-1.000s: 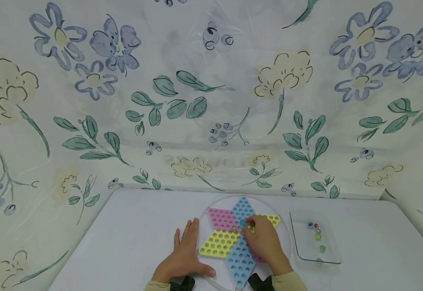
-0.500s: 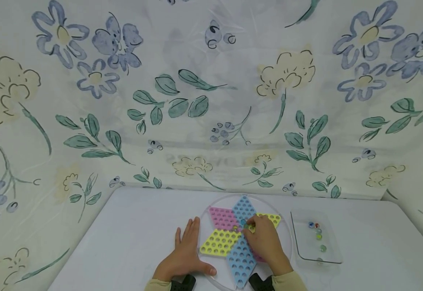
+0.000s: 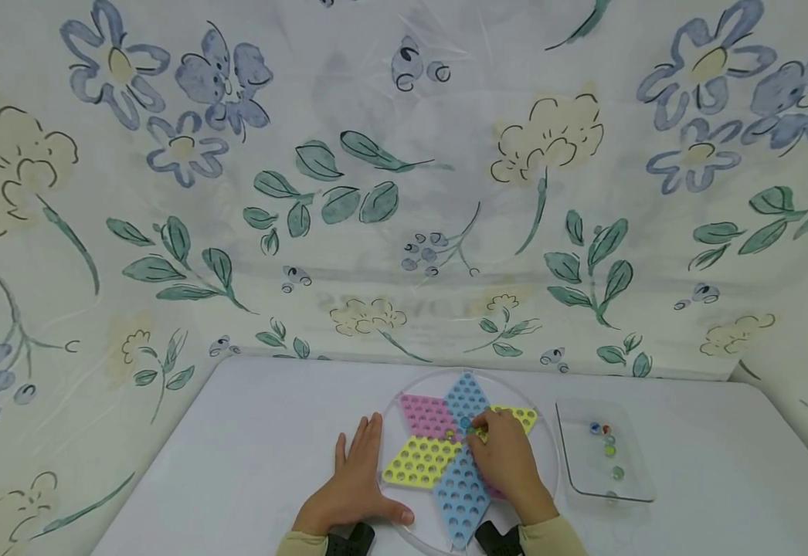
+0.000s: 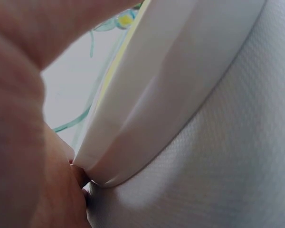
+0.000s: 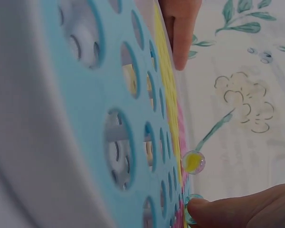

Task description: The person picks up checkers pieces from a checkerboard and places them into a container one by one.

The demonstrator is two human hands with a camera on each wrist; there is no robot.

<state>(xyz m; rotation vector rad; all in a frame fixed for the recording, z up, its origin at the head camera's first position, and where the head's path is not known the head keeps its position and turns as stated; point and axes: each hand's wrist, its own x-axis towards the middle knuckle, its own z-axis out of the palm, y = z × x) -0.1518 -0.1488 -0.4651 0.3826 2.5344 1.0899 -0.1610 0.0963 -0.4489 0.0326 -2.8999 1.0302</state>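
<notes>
A round Chinese checkers board [image 3: 461,494] with a blue, yellow and pink star of holes lies on the white table. My left hand [image 3: 351,494] rests at its left rim, fingers straight and thumb spread along the edge. Over the middle of the star, my right hand [image 3: 507,459] pinches a clear bluish-green marble [image 5: 192,196]; the right wrist view shows the thumb against it, low at the board's surface. A clear marble with a yellow core [image 5: 194,162] sits in the board beside it. The right fingers hide part of the centre.
Right of the board stands a clear plastic tray [image 3: 609,496] with several marbles [image 3: 610,450] in it. A floral-patterned cloth [image 3: 376,255] hangs behind the table's back edge. Black straps [image 3: 351,539] sit at the wrists.
</notes>
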